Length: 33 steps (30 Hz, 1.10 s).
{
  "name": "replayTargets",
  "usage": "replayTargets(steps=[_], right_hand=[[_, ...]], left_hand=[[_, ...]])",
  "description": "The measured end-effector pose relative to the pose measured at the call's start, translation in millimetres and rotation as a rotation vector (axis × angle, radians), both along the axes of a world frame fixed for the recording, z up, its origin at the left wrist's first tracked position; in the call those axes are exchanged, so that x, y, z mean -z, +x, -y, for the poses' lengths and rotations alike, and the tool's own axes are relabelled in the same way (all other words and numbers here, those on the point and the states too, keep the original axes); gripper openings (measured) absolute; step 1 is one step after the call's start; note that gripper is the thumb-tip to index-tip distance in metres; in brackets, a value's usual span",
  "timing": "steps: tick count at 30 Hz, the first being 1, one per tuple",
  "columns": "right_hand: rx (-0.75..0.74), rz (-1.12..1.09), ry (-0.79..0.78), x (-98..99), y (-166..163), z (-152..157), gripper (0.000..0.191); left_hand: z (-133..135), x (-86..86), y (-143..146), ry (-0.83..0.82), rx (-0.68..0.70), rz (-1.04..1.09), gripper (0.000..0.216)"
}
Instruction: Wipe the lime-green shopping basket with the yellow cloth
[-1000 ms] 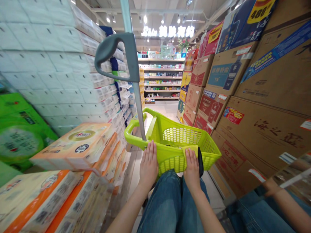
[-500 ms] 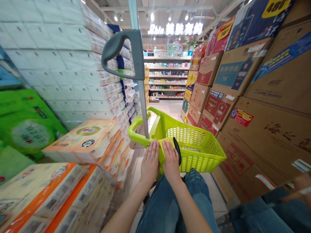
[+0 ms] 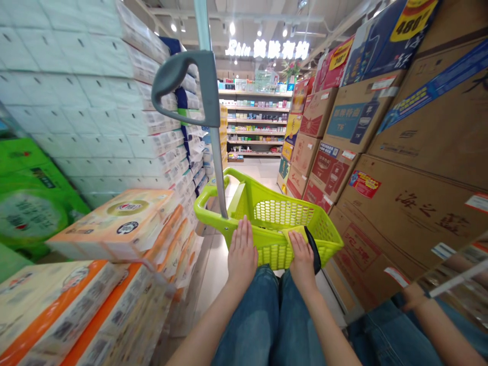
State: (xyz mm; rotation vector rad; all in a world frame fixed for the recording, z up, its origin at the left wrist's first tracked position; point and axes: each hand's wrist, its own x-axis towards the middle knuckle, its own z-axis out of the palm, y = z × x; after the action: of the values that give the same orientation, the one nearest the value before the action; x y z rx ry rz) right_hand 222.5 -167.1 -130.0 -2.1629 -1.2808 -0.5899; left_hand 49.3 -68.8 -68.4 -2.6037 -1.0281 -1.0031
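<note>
Yellow cloth (image 3: pixel 300 230), held by the right hand (image 3: pixel 303 260) against the basket (image 3: pixel 269 239); left of that grip, the left hand (image 3: pixel 243 254) lies open. Apparently wiping; the next stroke would want even pressure.

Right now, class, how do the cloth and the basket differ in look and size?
The cloth looks much smaller than the basket. The cloth is yellow with a dark edge, while the basket is lime green. The basket has rows of holes; the cloth shows none. Both are brightly coloured.
</note>
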Motion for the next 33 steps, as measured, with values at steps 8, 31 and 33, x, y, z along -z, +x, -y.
replayTargets(steps=[8,31,33], right_hand=[[0.021,0.014,-0.011,-1.9,-3.1,-2.4,0.075],[0.007,-0.150,-0.015,17.4,49.0,10.8,0.076],[-0.006,-0.164,-0.004,17.4,32.6,1.7,0.076]], left_hand=[[0.0,26.1,57.6,0.072,0.321,-0.212,0.073],[-82.4,29.9,18.7,-0.024,0.310,-0.083,0.063],[-90.1,30.3,12.1,-0.021,0.280,-0.078,0.066]])
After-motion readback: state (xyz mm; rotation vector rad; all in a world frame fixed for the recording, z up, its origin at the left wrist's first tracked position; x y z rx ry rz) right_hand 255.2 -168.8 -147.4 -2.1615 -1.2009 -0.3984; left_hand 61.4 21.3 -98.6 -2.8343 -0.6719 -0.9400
